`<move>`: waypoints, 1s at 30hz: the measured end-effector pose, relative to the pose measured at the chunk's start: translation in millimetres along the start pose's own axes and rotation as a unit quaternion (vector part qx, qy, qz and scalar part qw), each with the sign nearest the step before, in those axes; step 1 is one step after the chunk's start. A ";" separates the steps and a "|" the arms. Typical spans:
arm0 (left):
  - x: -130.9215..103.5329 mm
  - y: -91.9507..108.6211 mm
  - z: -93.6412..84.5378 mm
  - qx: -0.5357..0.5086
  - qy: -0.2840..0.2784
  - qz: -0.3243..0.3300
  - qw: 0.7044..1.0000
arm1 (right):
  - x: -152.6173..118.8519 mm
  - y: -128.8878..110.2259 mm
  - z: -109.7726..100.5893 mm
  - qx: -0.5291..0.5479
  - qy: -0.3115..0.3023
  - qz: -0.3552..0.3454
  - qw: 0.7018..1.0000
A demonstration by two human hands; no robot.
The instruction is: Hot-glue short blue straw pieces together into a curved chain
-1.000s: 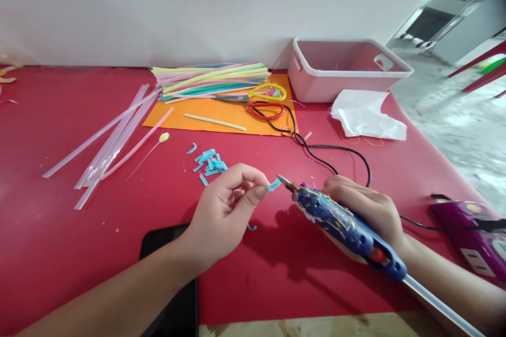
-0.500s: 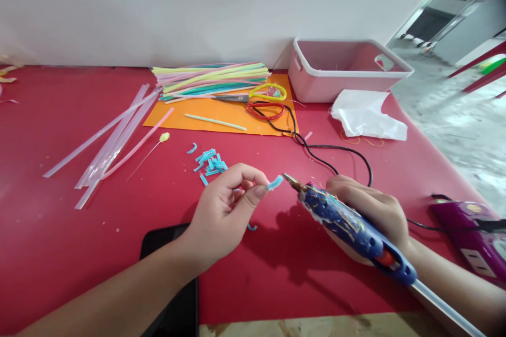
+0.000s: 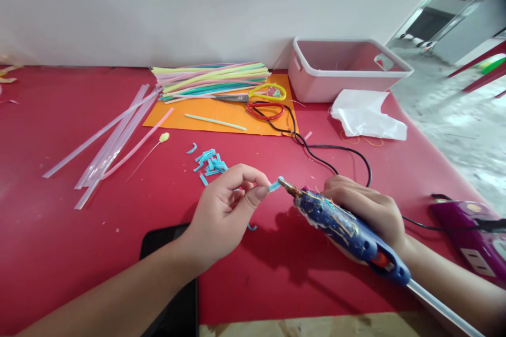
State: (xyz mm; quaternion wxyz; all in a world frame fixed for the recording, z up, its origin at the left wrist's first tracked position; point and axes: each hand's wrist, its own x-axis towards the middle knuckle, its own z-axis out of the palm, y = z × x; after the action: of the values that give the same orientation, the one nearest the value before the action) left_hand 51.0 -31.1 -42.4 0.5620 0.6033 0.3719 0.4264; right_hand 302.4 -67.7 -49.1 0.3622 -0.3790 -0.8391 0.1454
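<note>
Between thumb and forefinger, my left hand [image 3: 227, 213] pinches a short blue pipe cleaner piece [image 3: 273, 186]. My right hand [image 3: 366, 216] is wrapped around a blue hot glue gun [image 3: 336, 224], whose metal nozzle meets the free end of that piece. A clear glue stick [image 3: 438, 305] juts from the back of the gun. Just beyond my left hand lies a small pile of cut blue pieces [image 3: 213, 162] on the red table [image 3: 245, 295]. One curled blue bit rests below my left fingers.
Pastel pipe cleaners [image 3: 213, 80] and scissors [image 3: 237, 98] lie on an orange sheet [image 3: 169, 121]. Clear glue sticks [image 3: 114, 142] are at left, a black phone [image 3: 174, 300] under my left forearm. A pink bin [image 3: 332, 87], white paper [image 3: 367, 113], black cord [image 3: 336, 146] and purple power strip [image 3: 470, 231] occupy the right.
My right hand has moved the glue gun slightly left, so its nozzle now touches the blue piece's tip. My left hand has barely moved.
</note>
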 end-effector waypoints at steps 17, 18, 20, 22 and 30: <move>-2.4 2.3 -0.6 0.008 0.001 -0.016 1.000 | -3.1 1.7 1.1 0.019 0.013 -0.003 1.000; -2.5 2.5 -0.5 0.011 0.001 -0.018 1.000 | -2.7 1.5 1.5 0.025 0.004 -0.011 1.000; -2.4 2.8 -0.3 0.016 0.000 -0.019 1.000 | -2.8 1.6 2.8 0.028 -0.008 -0.011 1.000; -2.0 3.1 0.0 0.019 0.001 -0.016 1.000 | -3.7 2.3 4.0 0.023 -0.011 -0.005 1.000; -2.6 6.6 -0.2 0.014 -0.009 -0.014 1.000 | -5.5 3.3 3.8 0.009 -0.011 0.000 1.000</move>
State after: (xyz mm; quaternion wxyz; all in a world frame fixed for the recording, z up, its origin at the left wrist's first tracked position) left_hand 49.7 -34.1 -36.2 0.5628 0.6097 0.3816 0.4073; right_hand 304.0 -69.4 -56.2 0.3563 -0.3741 -0.8418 0.1567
